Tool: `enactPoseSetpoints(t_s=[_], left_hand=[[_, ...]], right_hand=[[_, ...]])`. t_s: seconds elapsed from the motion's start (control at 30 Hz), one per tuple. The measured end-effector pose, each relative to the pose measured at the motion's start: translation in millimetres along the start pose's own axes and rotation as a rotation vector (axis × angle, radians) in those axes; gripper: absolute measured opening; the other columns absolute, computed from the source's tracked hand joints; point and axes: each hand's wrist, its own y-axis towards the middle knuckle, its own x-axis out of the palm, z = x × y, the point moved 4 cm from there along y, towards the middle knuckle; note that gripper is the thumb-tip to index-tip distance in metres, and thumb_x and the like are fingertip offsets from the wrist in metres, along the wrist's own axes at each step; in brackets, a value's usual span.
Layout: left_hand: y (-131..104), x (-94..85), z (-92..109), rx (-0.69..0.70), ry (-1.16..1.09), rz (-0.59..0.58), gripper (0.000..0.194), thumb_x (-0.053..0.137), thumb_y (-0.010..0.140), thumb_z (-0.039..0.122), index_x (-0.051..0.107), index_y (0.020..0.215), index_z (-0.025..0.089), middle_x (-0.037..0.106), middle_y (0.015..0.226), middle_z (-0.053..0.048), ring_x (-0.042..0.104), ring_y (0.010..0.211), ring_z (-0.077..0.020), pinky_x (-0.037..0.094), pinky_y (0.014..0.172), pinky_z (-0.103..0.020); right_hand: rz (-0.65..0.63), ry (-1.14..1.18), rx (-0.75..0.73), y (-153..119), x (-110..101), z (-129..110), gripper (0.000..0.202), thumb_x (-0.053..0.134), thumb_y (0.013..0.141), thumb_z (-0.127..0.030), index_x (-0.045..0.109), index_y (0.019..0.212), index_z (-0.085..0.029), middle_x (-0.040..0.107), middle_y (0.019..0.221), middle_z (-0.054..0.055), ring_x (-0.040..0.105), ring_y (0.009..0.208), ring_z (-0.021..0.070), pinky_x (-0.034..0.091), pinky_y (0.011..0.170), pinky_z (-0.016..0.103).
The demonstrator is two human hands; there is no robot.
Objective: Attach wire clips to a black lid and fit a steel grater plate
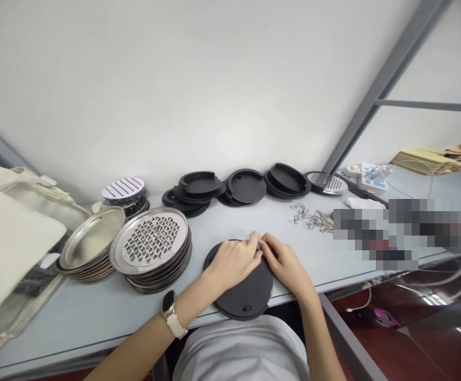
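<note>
A: Gripping what?
B: Pinching small metal piece (259,246) with left hand (236,263) and right hand (286,259), over far rim of black disc (246,293).
A: Disc location?
B: Near edge of table (83,317).

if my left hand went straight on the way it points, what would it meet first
Most likely the right hand, whose fingertips meet those of the left hand over the black disc; exact contact is hard to judge.
</note>
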Motion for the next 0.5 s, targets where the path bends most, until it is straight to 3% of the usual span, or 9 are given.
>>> enactPoseSetpoints(t_s=[0.1,0.2,0.3,0.5], left_hand=[[-2,-1.3,-5,-0.186,0.015,-0.018,0.027,0.039,0.095,0.036,0.04,0.112,0.015,0.066,0.076,-0.005,0.067,0.07,-0.0242,0.046,0.056,-0.028],[-8,-3.7,-7,-0.271,0.053,-0.053,0.022,0.038,0.096,0.034,0.044,0.106,0.016,0.065,0.08,-0.007,0.066,0.07,-0.0229,0.046,0.058,-0.028],[-16,-6.8,-9,-0.271,0.096,-0.047,0.022,0.038,0.096,0.036,0.046,0.103,0.016,0.062,0.088,-0.007,0.065,0.069,-0.0208,0.046,0.057,-0.027],[-13,-3.1,-14,-0.091,0.15,-0.043,0.021,0.032,0.098,0.031,0.048,0.105,0.02,0.054,0.098,-0.005,0.061,0.066,-0.0166,0.045,0.053,-0.026]], right_hand=[[0.009,-0.013,-0.002,0,0,-1,0.027,0.036,0.098,-0.032,0.041,0.073,-0.021,0.046,0.062,-0.005,0.044,0.055,0.0117,0.034,0.057,0.022],[0.028,-0.029,0.008,0,-1,-2,0.028,0.036,0.098,-0.034,0.041,0.073,-0.021,0.045,0.062,-0.005,0.042,0.054,0.0114,0.033,0.055,0.022],[0.029,-0.034,0.014,0,-2,-3,0.028,0.035,0.098,-0.035,0.043,0.075,-0.021,0.046,0.063,-0.004,0.043,0.055,0.0117,0.034,0.057,0.022],[0.012,-0.034,0.005,-1,-3,-7,0.031,0.032,0.099,-0.037,0.044,0.075,-0.021,0.048,0.063,-0.003,0.045,0.056,0.0133,0.035,0.057,0.023]])
